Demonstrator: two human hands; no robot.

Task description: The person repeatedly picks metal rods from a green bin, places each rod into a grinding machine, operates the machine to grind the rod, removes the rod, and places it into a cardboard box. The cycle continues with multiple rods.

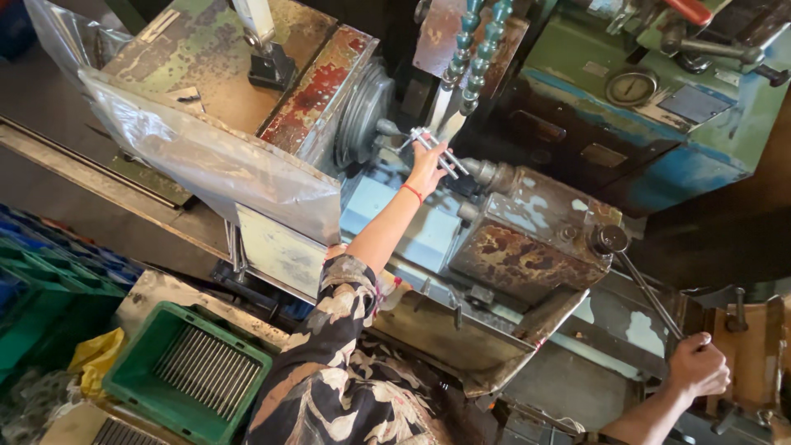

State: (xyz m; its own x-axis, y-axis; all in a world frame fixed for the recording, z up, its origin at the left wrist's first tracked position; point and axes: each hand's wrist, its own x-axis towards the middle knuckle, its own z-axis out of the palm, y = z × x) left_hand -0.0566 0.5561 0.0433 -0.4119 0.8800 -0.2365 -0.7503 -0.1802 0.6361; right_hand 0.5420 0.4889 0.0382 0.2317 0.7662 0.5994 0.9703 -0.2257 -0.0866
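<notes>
1. The left hand (426, 167) is closed around a handful of thin silver metal rods (435, 151), held at the grey round chuck (362, 115) of the rusty, paint-flaked old lathe (527, 239).
2. The right hand (697, 365) is wrapped around the end of a long steel lever (647, 290), well apart from the rods.
3. Risk, as I judge it: fingers sit just beside the chuck and could be caught if it turns; several loose rods in one grip could slip into the machine bed.
4. A green plastic crate of more grey rods (191, 371) lies near the left elbow.
</notes>
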